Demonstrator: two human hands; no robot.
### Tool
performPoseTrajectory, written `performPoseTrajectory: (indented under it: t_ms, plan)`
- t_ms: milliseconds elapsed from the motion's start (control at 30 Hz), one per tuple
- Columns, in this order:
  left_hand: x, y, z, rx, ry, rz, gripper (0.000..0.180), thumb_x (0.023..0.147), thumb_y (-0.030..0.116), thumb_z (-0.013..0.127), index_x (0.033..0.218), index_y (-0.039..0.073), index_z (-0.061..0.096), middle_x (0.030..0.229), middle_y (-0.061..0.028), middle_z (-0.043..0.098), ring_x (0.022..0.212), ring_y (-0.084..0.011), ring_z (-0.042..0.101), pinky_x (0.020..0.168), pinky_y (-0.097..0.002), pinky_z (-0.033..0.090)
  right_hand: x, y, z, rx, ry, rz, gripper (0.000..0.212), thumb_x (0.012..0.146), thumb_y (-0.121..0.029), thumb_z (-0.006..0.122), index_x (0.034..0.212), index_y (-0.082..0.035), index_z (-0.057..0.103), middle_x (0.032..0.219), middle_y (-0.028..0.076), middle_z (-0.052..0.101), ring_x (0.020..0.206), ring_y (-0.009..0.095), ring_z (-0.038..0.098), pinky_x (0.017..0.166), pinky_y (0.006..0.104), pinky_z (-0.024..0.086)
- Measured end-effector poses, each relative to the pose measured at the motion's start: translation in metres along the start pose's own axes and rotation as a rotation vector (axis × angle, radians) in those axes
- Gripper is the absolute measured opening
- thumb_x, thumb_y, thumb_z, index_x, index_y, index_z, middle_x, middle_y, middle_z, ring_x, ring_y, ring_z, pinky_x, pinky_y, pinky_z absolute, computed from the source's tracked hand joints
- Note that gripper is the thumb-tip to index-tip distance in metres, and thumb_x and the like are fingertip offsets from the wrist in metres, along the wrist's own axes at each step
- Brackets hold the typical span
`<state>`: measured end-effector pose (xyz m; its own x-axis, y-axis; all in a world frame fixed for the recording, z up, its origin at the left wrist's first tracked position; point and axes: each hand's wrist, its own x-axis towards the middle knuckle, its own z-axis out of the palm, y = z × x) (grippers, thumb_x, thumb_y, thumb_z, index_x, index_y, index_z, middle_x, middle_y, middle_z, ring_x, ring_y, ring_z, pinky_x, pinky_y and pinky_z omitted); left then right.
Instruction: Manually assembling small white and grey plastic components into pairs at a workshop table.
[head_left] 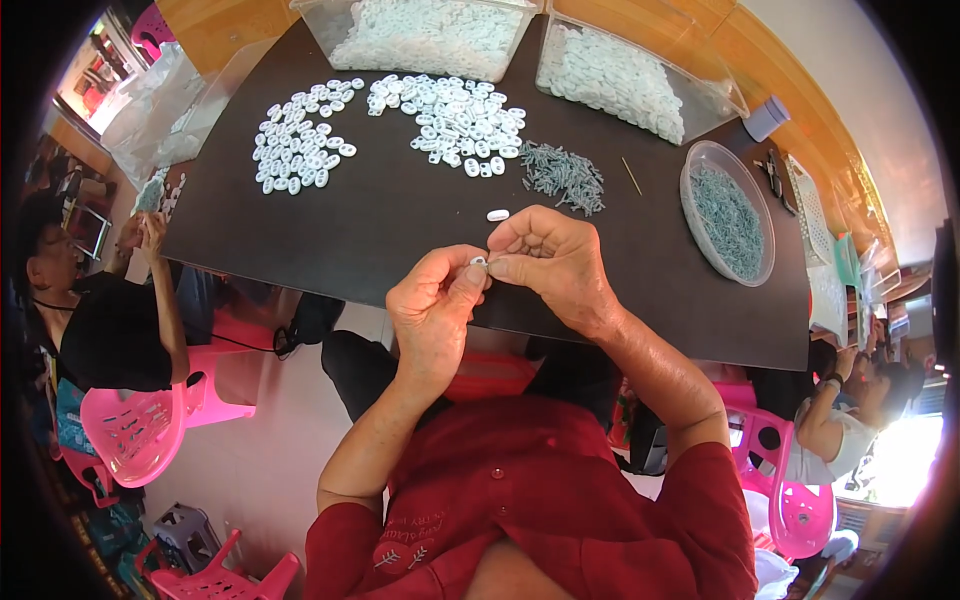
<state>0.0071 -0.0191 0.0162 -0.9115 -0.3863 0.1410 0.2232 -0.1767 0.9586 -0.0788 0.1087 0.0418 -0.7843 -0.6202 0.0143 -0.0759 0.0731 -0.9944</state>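
Observation:
My left hand (432, 305) pinches a small white oval plastic piece (478, 261) between thumb and fingertips, above the table's near edge. Touching it from the other side, my right hand (560, 262) is closed in a pinch; whatever its fingertips hold is too small to make out. Just beyond my hands lies one white oval piece (498, 215). Farther off are a left pile of white oval pieces (292, 150) and a larger middle pile (455, 120), many showing dark holes. Beside the latter is a heap of small grey-green pins (563, 178).
Two clear bins of white pieces (425, 40) (610, 85) stand along the far edge. At right are a round tub of grey-green pins (727, 220), a thin stick (632, 176), pliers (775, 180) and a lidded cylinder (766, 118). People sit at both sides.

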Motion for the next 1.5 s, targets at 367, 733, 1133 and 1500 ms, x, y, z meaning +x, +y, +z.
performPoseTrajectory:
  t_ms: [367,733,1133,1500]
  plan:
    - [-0.002,-0.005,-0.002,0.257,0.015,0.174,0.014,0.086,0.006,0.061,0.097,-0.003,0.065,0.080,-0.0041,0.062,0.065,-0.0060,0.053,0.053,-0.0172,0.042,-0.003,0.001,0.008,-0.041,0.053,-0.033,0.015,0.080,0.004,0.063,0.094,0.004,0.059,0.084,0.006,0.063,0.076,0.008,0.060,0.069,0.0217,0.050]
    - [0.002,-0.007,-0.008,-0.104,0.059,-0.154,0.015,0.084,0.002,0.061,0.096,-0.006,0.064,0.076,-0.0068,0.063,0.062,-0.0087,0.055,0.051,-0.0192,0.043,-0.002,0.010,0.007,0.098,-0.023,-0.022,0.010,0.083,0.003,0.061,0.092,0.004,0.059,0.084,0.006,0.064,0.078,0.009,0.061,0.071,0.0228,0.050]
    - [0.006,-0.012,-0.004,-0.146,0.082,-0.118,0.015,0.085,0.002,0.060,0.096,-0.007,0.063,0.076,-0.0078,0.063,0.062,-0.0101,0.055,0.051,-0.0210,0.045,0.001,0.018,0.013,0.021,0.035,-0.034,0.009,0.084,0.002,0.060,0.093,0.004,0.059,0.083,0.005,0.064,0.079,0.008,0.060,0.072,0.0222,0.049]
    - [0.007,-0.013,-0.001,-0.257,0.125,-0.129,0.013,0.084,0.001,0.060,0.095,-0.008,0.062,0.076,-0.0081,0.063,0.063,-0.0107,0.056,0.052,-0.0211,0.045,-0.003,0.024,0.016,0.076,0.107,-0.063,0.013,0.083,0.004,0.061,0.095,0.003,0.058,0.087,0.005,0.062,0.080,0.008,0.060,0.074,0.0222,0.049]
